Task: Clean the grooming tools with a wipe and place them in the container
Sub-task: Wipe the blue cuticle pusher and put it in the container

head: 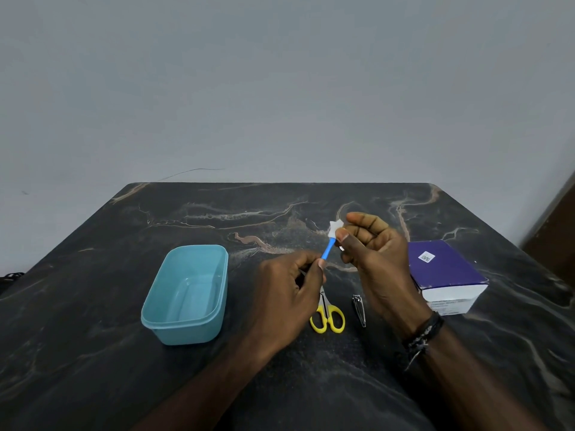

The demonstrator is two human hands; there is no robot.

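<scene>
Three tools are in play, and none of them has reached the container point(185, 293) yet, as far as I can see; its teal basin looks bare inside. Starting at the fingers: my right hand point(378, 259) pinches a small white wipe point(335, 228) between thumb and forefinger, folded over the far tip of a slim blue tool point(328, 249). My left hand point(287, 286) grips the near end of that tool, fingers curled around it, holding it tilted up just to the right of the container. I judge this to be the wiping of the first item, mid-step.

Further out, the yellow-handled scissors point(327, 315) lie on the dark marbled table point(93, 353), to the right of the container and partly under my left hand. The nail clipper point(358, 310) lies just beyond the scissors, further right of the container. Both look untouched, so I reckon two cleanings and three placings remain.

Well to the right of the container sits a purple and white box point(448, 275). It carries a small white sticker with a square code; print on its front face is too small to read.
</scene>
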